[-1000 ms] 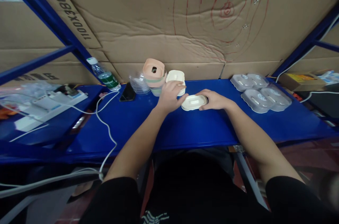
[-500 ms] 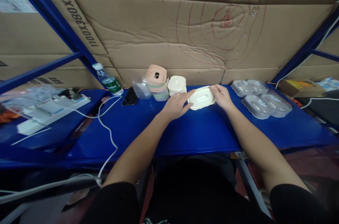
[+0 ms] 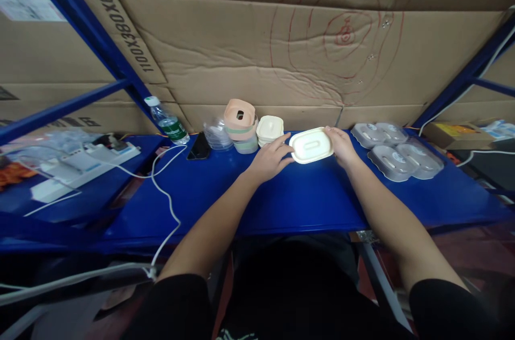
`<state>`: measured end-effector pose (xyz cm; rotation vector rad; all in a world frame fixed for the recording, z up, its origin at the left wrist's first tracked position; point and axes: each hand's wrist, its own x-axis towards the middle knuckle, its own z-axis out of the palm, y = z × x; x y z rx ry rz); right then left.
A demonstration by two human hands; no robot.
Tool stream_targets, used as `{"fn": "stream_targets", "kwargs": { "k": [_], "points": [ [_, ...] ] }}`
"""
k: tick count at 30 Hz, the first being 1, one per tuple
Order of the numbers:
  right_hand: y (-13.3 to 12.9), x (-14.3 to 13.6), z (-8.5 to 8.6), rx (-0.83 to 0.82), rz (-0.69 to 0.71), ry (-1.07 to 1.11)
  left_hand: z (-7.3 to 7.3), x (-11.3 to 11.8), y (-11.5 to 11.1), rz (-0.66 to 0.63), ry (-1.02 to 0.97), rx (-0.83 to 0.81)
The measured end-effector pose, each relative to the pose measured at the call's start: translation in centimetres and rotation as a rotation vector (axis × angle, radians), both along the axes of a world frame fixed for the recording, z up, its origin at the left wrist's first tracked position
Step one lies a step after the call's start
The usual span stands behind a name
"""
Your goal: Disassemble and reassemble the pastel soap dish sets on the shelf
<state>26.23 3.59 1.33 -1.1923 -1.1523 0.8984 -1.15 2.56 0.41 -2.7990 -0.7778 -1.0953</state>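
A cream plastic lid (image 3: 311, 145), a rounded rectangle with an oblong shape in its middle, is held above the blue table. My right hand (image 3: 340, 147) grips its right end, thumb on the near rim. At the left end, my left hand (image 3: 272, 159) has its fingertips on the rim, the fingers somewhat spread. Just behind my left hand stands a stack of smaller cream lids (image 3: 270, 130). Beside it, peach and grey-green containers (image 3: 240, 121) are piled up, the top peach one with a dark hole.
Clear lidded packs (image 3: 405, 159) lie at the right. Clear plastic lids (image 3: 218, 134), a black phone (image 3: 198, 147) and a water bottle (image 3: 169, 126) stand left, near a white cable (image 3: 170, 206). A power strip (image 3: 86, 168) lies farther left. Cardboard (image 3: 225, 50) closes off the back.
The cream lid has turned in my hands, so a different face with a smooth raised rim now shows. It has shifted slightly right, and my right hand's grip has changed.
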Motion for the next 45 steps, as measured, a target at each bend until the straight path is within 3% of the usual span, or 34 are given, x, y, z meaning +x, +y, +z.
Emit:
{"fn": "stream_targets", "kwargs": {
  "k": [5, 14, 18, 22, 29, 39, 45],
  "points": [
    [-0.2, -0.1, 0.1, -0.071, -0.011, 0.047, -0.2, 0.3, 0.1, 0.008, -0.022, 0.038],
    [0.3, 0.0, -0.2, -0.02, 0.001, 0.087, 0.0, 0.6, -0.2, 0.077, 0.072, 0.052],
    [0.4, 0.1, -0.4, 0.03, 0.006, 0.088, -0.2, 0.8, 0.0, 0.282, -0.045, 0.021],
    [0.2, -1.0, -1.4, 0.063, 0.078, -0.092, -0.2, 0.8, 0.0, 0.564, -0.172, -0.065],
    [-0.6, -3.5, -3.2, 0.127, 0.362, -0.316, 0.4, 0.3, 0.5, 0.727, -0.122, -0.164],
    [0.1, -2.4, -3.7, 0.175, 0.31, -0.486, -0.8, -0.4, 2.6, 0.643, -0.101, -0.124],
    [-0.1, -2.2, -3.5, 0.241, 0.264, -0.614, -1.2, 0.0, 2.3, 0.533, -0.054, -0.043]
  ]
}}
